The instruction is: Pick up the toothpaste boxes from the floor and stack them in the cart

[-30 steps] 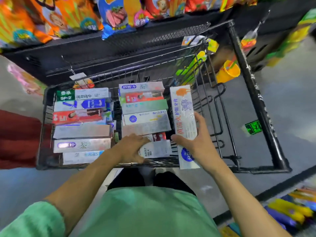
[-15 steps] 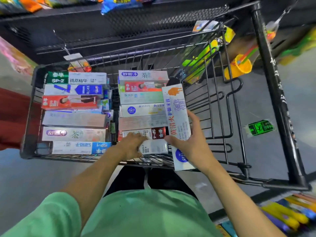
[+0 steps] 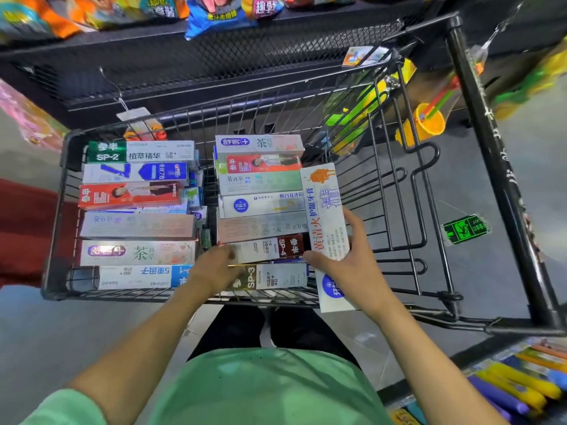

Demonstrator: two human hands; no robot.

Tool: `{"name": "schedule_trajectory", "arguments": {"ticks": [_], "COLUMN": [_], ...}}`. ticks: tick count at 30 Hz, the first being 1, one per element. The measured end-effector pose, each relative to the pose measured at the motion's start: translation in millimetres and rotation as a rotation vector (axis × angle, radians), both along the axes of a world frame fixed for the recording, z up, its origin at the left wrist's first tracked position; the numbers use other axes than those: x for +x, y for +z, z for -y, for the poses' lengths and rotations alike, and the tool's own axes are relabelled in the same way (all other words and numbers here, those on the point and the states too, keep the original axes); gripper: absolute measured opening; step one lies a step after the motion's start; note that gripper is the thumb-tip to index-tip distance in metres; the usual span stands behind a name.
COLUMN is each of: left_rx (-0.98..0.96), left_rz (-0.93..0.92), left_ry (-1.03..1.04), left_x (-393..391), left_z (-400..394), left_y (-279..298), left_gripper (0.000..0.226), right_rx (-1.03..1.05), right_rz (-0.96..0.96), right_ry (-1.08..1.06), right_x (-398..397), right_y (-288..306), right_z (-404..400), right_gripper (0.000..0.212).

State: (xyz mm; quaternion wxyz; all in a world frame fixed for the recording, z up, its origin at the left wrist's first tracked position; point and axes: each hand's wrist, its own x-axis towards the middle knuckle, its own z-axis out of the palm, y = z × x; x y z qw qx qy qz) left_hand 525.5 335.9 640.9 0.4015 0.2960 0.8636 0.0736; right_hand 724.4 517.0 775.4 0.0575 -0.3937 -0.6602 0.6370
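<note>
A black wire cart (image 3: pixel 399 191) holds two rows of toothpaste boxes lying crosswise, a left row (image 3: pixel 138 216) and a middle row (image 3: pixel 260 204). My right hand (image 3: pixel 352 271) grips a long white toothpaste box (image 3: pixel 325 216) with red lettering, held lengthwise along the right side of the middle row. My left hand (image 3: pixel 214 271) holds the left end of a gold and white SP-3 box (image 3: pixel 276 277) at the near end of the middle row. The cart's right part holds no boxes.
Dark mesh shelving (image 3: pixel 214 56) with snack bags (image 3: pixel 214 13) stands behind the cart. Hanging toys and a yellow cup (image 3: pixel 426 124) lie beyond the cart's right side. The cart handle (image 3: pixel 503 191) runs down the right. Coloured packs (image 3: pixel 521 381) sit at the bottom right.
My left hand has slid the near box of the middle row into line, showing its SP-3 face. The right hand has shifted the long white box slightly. The view has moved closer.
</note>
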Motion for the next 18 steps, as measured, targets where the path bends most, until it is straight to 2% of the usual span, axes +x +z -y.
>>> {"name": "schedule_trajectory", "arguments": {"ticks": [4,9,12,18], "left_rx": [-0.005,0.083,0.120,0.171], "left_rz": [0.369,0.739,0.816,0.796], "left_ry": [0.385,0.728,0.841,0.868], "left_x": [-15.1,-17.8,-18.2,-16.7], "left_z": [15.5,17.3,14.0,13.2], "left_y": [-0.6,-1.5,-2.6,-2.0], "left_gripper": [0.054,0.040,0.032,0.020], "right_rx": [0.012,0.017,0.014,0.018], "right_rz": [0.013,0.038,0.047,0.066], "right_ry": [-0.006,-0.002,-0.009,-0.014], "right_x": [-2.6,-2.5,-0.3,1.2], "right_y": [-1.0,-4.3,-8.4,-11.5], "right_z": [3.0,8.0,10.6,13.6], "right_gripper": [0.088,0.089,0.089,0.088]}}
